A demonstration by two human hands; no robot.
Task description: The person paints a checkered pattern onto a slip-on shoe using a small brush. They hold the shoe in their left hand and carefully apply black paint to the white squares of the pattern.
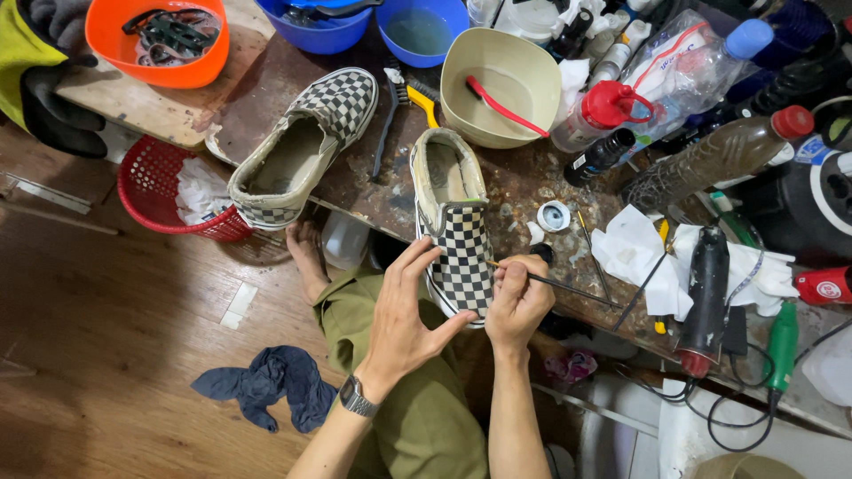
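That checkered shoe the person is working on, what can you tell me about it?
The checkered shoe is a slip-on with a black-and-cream check upper, looking like canvas, and a pale, worn lining. It lies on the stained workbench, its toe past the near edge toward the person. The left hand steadies its toe; the right hand holds a thin brush against its side.

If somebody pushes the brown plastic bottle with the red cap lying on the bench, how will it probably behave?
The brown bottle lies on its side, so it would probably roll, though the black heat gun and nearby clutter may stop it. It looks partly filled, so likely somewhat heavy. Its plastic wall seems unlikely to break.
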